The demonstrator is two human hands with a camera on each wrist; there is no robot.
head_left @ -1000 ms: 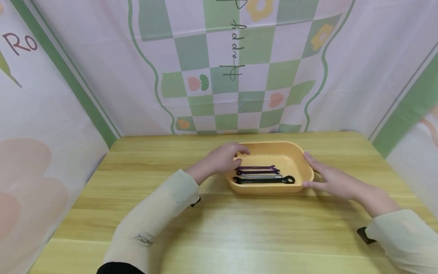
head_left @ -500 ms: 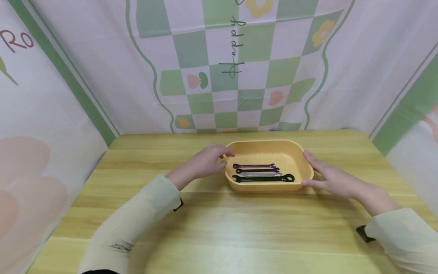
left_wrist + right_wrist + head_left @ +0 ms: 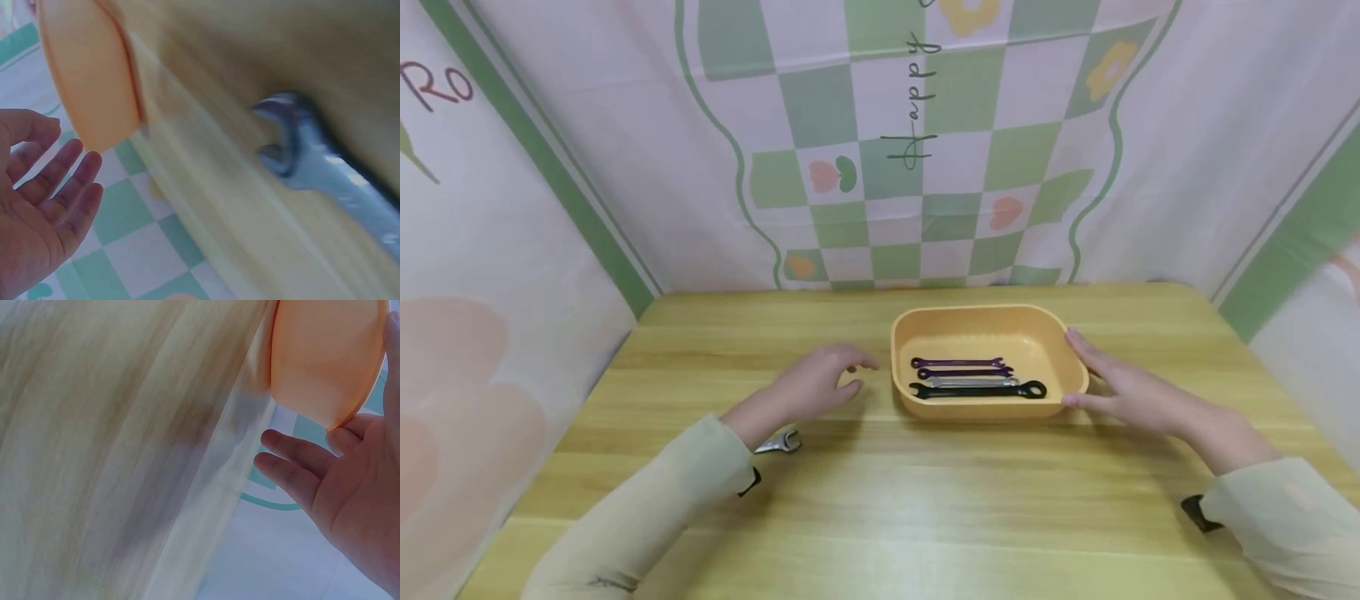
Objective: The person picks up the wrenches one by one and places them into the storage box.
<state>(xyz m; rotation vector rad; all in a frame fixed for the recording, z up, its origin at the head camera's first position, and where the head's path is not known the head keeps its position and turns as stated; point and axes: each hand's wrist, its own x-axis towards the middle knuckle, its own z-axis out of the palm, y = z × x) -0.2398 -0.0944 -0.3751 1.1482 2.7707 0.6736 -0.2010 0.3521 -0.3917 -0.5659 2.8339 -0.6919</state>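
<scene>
In the head view my left hand [image 3: 812, 383] hovers over the table left of the yellow-orange tray [image 3: 988, 411], fingers loosely bent and holding nothing. A silver wrench [image 3: 781, 442] lies below that wrist, partly hidden by the sleeve; its open-ended head [image 3: 294, 144] shows large in the left wrist view. My right hand [image 3: 1138, 396] rests against the tray's right end, thumb at the near corner and forefinger at the far one; two other fingers [image 3: 294, 462] stretch loosely. Inside the tray, side by side, lie two purple wrenches [image 3: 958, 363], a silver wrench [image 3: 970, 382] and a larger black wrench [image 3: 977, 391].
The wooden table [image 3: 925, 508] reaches back to a checkered fabric backdrop [image 3: 895, 233]. Patterned cloth also hangs at the left and right sides. The tray stands toward the back of the table, right of centre.
My left hand has drawn out of the tray, moving left and toward me. The silver wrench on the table has come into sight beneath its wrist. My right hand stays at the tray.
</scene>
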